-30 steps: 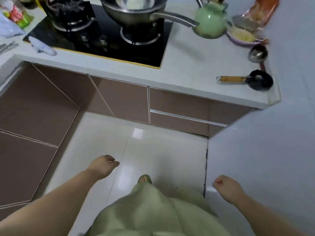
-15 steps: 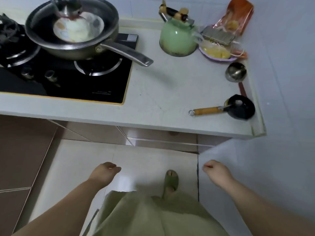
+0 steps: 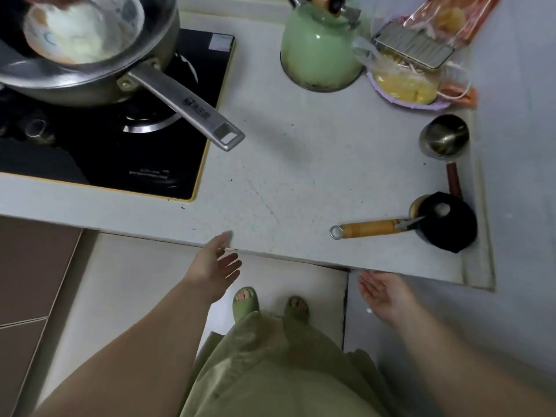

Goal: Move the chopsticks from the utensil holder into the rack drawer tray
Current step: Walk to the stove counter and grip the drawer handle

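No chopsticks, utensil holder or rack drawer tray show in the head view. My left hand (image 3: pixel 212 264) is open with fingers spread, its fingertips at the front edge of the white counter (image 3: pixel 285 182). My right hand (image 3: pixel 382 291) is open too, palm turned up, just below the counter's front edge near the right wall. Both hands hold nothing.
A steel pan (image 3: pixel 84 55) with a long handle sits on the black stove (image 3: pixel 135 145) at left. A green kettle (image 3: pixel 319 49), a purple bowl of food (image 3: pixel 406 88), a steel ladle (image 3: pixel 445 139) and a wooden-handled utensil (image 3: pixel 370 228) lie on the counter's right side. Brown cabinets (image 3: pixel 30 281) stand at left.
I have stepped close to the counter, so the cabinet fronts below it have gone out of sight. Both hands went from loosely curled to open and rose to the counter's front edge.
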